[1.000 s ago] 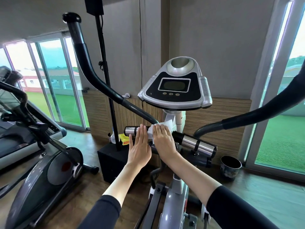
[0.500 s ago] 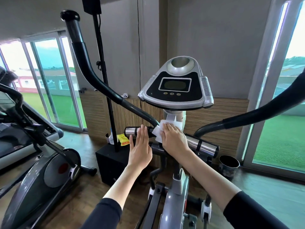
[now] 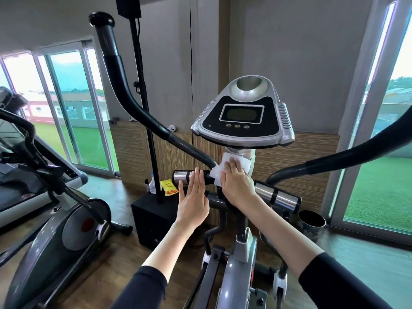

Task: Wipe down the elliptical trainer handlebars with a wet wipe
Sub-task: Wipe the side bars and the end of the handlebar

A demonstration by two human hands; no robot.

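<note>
The elliptical's short fixed handlebar (image 3: 181, 176) runs across below the console (image 3: 243, 114), with chrome grips at both ends. My right hand (image 3: 237, 184) lies flat on a white wet wipe (image 3: 244, 162), pressing it against the bar's middle and the console post. My left hand (image 3: 192, 197) is held with straight fingers beside the left chrome grip, fingertips at the bar. The long black left swing handlebar (image 3: 124, 90) rises up to the left; the right swing handlebar (image 3: 347, 158) curves off to the right.
A second grey exercise machine (image 3: 55, 219) stands close on the left. Behind the bar are a black speaker box (image 3: 149, 217) with a pole, a yellow pack (image 3: 169, 189) on top, and a dark bin (image 3: 311, 224) at the right. Glass doors line both sides.
My right hand has slid the wipe up and to the right, from the bar's left part toward the console post. My left hand has stayed by the left chrome grip.
</note>
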